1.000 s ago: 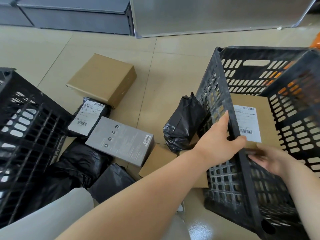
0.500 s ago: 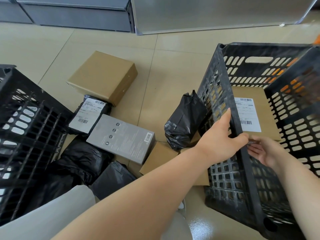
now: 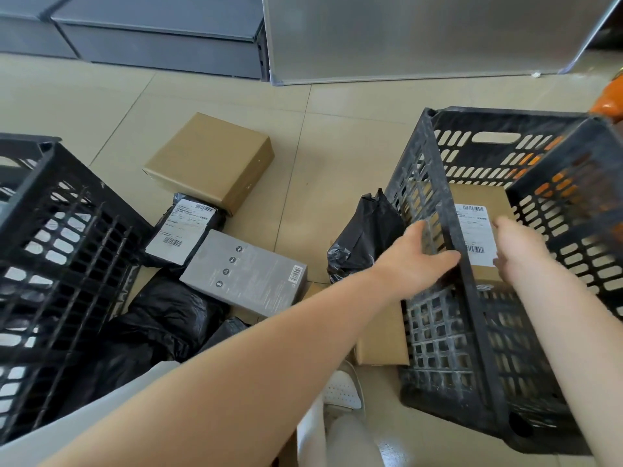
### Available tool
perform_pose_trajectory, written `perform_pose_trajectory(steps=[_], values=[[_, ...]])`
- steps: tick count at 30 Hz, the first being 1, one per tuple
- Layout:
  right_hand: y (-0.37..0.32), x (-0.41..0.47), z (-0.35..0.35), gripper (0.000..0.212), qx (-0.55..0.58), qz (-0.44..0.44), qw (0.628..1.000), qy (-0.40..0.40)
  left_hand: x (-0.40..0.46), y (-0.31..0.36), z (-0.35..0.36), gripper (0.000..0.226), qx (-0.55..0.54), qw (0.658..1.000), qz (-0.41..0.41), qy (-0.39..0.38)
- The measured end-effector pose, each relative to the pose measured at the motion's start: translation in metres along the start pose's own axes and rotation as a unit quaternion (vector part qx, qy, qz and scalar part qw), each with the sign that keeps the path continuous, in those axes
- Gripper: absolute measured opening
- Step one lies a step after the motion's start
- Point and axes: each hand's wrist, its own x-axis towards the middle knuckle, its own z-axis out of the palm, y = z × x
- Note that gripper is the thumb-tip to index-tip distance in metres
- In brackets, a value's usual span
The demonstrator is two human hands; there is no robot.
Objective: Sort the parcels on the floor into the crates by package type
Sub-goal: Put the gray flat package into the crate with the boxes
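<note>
Your left hand (image 3: 416, 261) grips the near-left wall of the right crate (image 3: 448, 210), thumb over the rim, fingers flat on its outer mesh. Your right hand (image 3: 519, 251) hangs inside that crate just above the labelled cardboard box (image 3: 485, 197), fingers loosely extended and holding nothing; whether the fingertips touch the box you cannot tell. The box lies flat on the crate's bottom, against the left wall, its white shipping label and barcodes facing up, the print too small to read.

Two black crates are in view; the left crate (image 3: 50, 230) stands at the floor's left edge. Between them on the tiled floor (image 3: 337, 146) lie:
- one plain brown box (image 3: 209, 160)
- one grey box (image 3: 242, 274) with icons and a barcode
- one black mailer (image 3: 182, 230) with a white barcode label
- one knotted black bag (image 3: 364, 237) touching the right crate
- more black bags (image 3: 161, 318) by the left crate, their count unclear
- a flat cardboard box (image 3: 381, 345) under your left forearm
</note>
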Motion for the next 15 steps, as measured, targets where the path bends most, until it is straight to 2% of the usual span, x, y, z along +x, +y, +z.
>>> perform_pose_trajectory(steps=[3, 7, 8, 11, 12, 13, 15], values=[[-0.03, -0.027, 0.006, 0.04, 0.041, -0.038, 0.998, 0.0, -0.005, 0.005, -0.024, 0.075, 0.011, 1.0, -0.001, 0.023], [-0.059, -0.047, 0.023, 0.053, 0.022, -0.116, 0.993, 0.01, -0.011, 0.011, -0.071, 0.07, 0.069, 0.995, -0.003, 0.067], [-0.064, -0.051, 0.028, 0.049, 0.018, -0.14, 0.99, 0.004, -0.013, 0.012, -0.084, 0.071, 0.088, 0.993, -0.006, 0.083], [-0.077, -0.07, 0.046, 0.01, -0.007, -0.223, 0.975, -0.008, -0.019, 0.007, -0.13, 0.071, 0.15, 0.979, -0.015, 0.136], [-0.081, -0.076, 0.054, 0.004, -0.02, -0.252, 0.967, -0.015, -0.021, 0.004, -0.146, 0.071, 0.174, 0.973, -0.018, 0.151], [-0.082, -0.082, 0.06, 0.012, -0.025, -0.273, 0.961, -0.029, -0.023, 0.0, -0.159, 0.071, 0.194, 0.967, -0.023, 0.163], [-0.083, -0.098, 0.08, 0.043, -0.027, -0.306, 0.95, -0.048, -0.029, -0.012, -0.187, 0.071, 0.217, 0.958, -0.04, 0.185]])
